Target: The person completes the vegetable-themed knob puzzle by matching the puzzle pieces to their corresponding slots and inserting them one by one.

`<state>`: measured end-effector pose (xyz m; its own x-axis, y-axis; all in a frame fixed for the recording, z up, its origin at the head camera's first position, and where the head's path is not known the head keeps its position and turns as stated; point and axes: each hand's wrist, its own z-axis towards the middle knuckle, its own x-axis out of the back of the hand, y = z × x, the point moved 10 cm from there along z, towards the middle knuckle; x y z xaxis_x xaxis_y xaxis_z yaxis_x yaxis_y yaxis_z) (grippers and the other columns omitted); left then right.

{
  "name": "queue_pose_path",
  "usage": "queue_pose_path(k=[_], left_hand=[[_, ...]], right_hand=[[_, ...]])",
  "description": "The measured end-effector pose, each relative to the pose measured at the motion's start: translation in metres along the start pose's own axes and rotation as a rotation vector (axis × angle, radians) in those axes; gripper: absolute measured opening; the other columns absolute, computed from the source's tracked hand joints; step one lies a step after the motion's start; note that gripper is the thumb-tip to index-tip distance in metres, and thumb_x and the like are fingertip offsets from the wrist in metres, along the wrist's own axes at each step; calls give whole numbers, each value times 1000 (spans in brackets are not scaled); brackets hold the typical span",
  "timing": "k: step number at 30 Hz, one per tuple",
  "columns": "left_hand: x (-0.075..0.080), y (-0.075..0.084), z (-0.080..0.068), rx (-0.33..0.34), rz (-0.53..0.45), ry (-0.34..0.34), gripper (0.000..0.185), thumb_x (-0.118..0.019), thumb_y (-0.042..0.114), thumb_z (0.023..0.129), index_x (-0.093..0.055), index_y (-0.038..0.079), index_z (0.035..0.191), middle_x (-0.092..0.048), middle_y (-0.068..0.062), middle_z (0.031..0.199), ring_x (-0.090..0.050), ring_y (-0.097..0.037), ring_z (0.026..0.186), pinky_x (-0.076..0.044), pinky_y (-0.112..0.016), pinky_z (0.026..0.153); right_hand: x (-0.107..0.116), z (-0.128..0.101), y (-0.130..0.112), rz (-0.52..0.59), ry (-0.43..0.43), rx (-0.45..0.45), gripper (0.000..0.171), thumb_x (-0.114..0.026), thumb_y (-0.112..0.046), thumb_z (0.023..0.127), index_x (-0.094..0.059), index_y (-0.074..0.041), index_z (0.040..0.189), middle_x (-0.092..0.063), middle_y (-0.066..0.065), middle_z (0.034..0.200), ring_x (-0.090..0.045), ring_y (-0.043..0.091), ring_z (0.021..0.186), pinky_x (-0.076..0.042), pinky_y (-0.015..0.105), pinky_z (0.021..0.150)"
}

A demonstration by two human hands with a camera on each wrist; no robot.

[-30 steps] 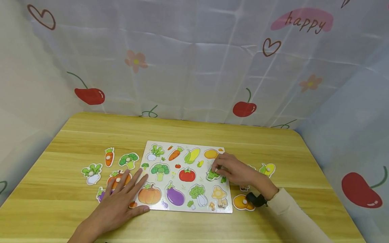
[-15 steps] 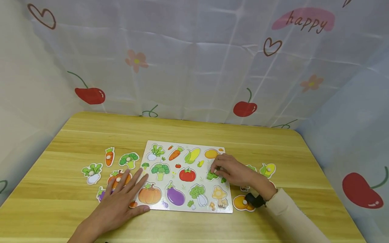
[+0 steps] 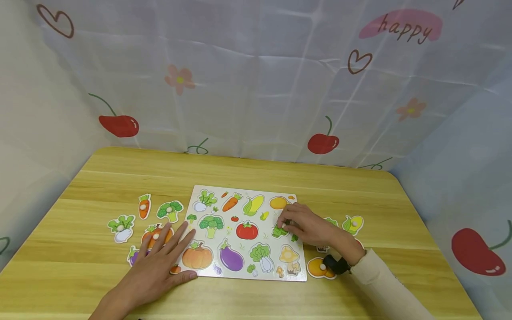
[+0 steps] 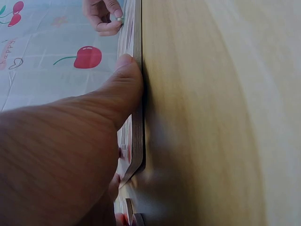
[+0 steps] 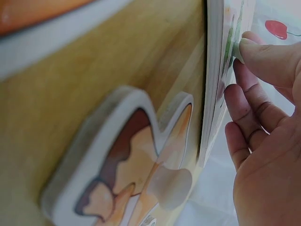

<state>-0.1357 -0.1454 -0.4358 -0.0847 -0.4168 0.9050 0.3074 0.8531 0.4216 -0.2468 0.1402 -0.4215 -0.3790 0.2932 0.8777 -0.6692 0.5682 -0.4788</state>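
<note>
A white vegetable puzzle board [image 3: 230,231] lies flat on the wooden table [image 3: 280,173]. My right hand [image 3: 285,223] pinches the small knob of a green leafy piece [image 3: 279,231] that sits on the board's right side. The right wrist view shows the fingertips [image 5: 244,47] on that knob, against the board [image 5: 214,70]. My left hand [image 3: 168,249] lies flat with straight fingers across loose pieces left of the board. Its thumb [image 4: 124,80] presses against the board's front-left edge [image 4: 137,117].
Left of the board lie carrot [image 3: 143,206], broccoli [image 3: 170,210] and radish [image 3: 121,228] pieces. An orange piece [image 3: 154,233] and a purple one [image 3: 132,256] are under my left fingers. A yellow piece [image 3: 353,223], an orange piece [image 3: 318,268] and a mushroom piece [image 5: 136,174] lie right. Patterned cloth [image 3: 256,80] hangs behind.
</note>
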Motion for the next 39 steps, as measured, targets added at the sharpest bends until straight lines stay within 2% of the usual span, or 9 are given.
queue_pose_path(k=[5, 11, 21, 30, 39], left_hand=[[0, 1, 0, -5, -3, 5, 83, -62, 63, 89, -33, 25, 158, -22, -2, 168, -9, -39, 155, -4, -64, 118], [0, 0, 0, 0, -2, 3, 84, -62, 63, 89, -34, 25, 158, -22, -2, 168, -9, -40, 154, -4, -64, 118], [-1, 0, 0, -2, 1, 7, 84, -62, 63, 89, -33, 25, 158, -22, -2, 168, -9, -39, 155, -3, -63, 118], [0, 0, 0, -2, 4, 7, 84, -62, 63, 89, -33, 25, 158, -21, -2, 168, -9, -39, 155, -2, -64, 119], [1, 0, 1, 1, 11, 2, 84, -62, 63, 89, -33, 25, 158, -22, -2, 168, -9, -39, 155, -2, -63, 119]], right_hand=[[2, -3, 2, 7, 7, -18, 15, -65, -14, 97, -67, -22, 109, -62, -11, 110, -50, 10, 106, -37, 42, 102], [9, -8, -1, 12, 36, 12, 18, -66, -13, 97, -67, -21, 114, -63, -8, 110, -52, 12, 104, -38, 41, 99], [17, -22, 9, 49, 44, -30, 18, -67, -17, 97, -65, -20, 115, -62, -10, 113, -52, 12, 107, -42, 39, 96], [21, -32, 13, 62, 54, -12, 19, -70, -11, 94, -66, -20, 110, -61, -12, 111, -53, 15, 108, -44, 37, 93], [20, -38, 16, 84, 49, -11, 19, -71, -11, 93, -66, -20, 109, -62, -10, 112, -54, 18, 107, -45, 36, 91]])
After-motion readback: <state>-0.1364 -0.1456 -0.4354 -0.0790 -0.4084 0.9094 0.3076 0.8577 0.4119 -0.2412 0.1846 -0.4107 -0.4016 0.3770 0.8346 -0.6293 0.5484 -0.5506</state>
